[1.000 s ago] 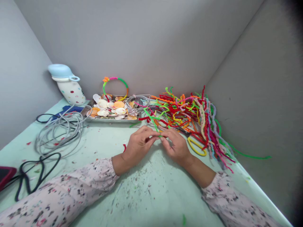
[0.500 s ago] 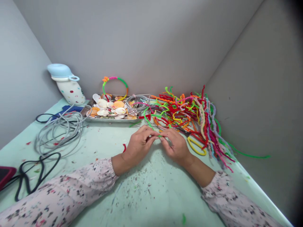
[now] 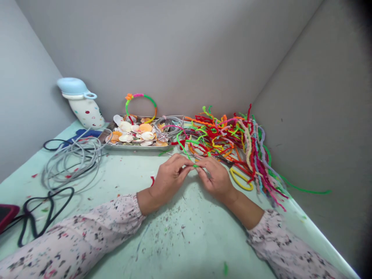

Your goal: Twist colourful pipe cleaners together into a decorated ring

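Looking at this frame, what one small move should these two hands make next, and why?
Probably wind a little more of the green strand at the pinch: the left hand and right hand meet there with fingertips closed, while a loose green length arcs beyond them.

We are seeing the rectangular metal tray point(image 3: 136, 147) on the pale-green tabletop point(image 3: 221, 232), between the coiled grey cable point(image 3: 77, 157), left, and the tangled multicoloured fuzzy stems point(image 3: 232, 135), right; the slender green fuzzy strand point(image 3: 186, 152) is extending before the stems.
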`<state>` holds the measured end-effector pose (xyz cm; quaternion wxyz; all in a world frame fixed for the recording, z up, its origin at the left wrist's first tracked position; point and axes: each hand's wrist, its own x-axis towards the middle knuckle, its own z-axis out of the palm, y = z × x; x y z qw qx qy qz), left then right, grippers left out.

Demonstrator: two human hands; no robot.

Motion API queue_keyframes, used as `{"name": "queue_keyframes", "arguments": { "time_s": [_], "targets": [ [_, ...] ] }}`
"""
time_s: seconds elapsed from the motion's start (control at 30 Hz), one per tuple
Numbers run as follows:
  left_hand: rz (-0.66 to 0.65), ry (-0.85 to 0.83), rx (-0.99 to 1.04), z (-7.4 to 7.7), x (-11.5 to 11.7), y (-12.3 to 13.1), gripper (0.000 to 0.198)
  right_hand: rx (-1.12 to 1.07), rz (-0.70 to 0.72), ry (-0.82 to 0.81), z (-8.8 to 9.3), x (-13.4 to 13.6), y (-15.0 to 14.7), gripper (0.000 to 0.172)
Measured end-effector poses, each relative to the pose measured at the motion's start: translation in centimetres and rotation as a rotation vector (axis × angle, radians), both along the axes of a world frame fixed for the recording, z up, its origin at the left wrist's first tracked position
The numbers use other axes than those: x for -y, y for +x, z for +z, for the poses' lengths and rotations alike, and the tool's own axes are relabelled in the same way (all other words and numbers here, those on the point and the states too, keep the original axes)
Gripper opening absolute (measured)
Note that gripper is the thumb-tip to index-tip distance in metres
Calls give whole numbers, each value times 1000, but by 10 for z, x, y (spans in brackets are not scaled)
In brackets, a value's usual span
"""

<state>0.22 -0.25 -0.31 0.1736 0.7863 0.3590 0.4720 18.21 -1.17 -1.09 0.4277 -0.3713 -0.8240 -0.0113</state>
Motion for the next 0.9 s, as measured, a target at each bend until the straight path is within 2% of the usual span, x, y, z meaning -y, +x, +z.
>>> {"name": "queue_keyframes", "arguments": {
  "time_s": [0.43,0.9],
  "targets": [
    [-9,-37,-149,1,0,0,9,63,23,22,1,0,1,18],
    [21,-46,-237,-1,0,-1,13,120,-21,15,1,-1,1,19]
  ]
}}
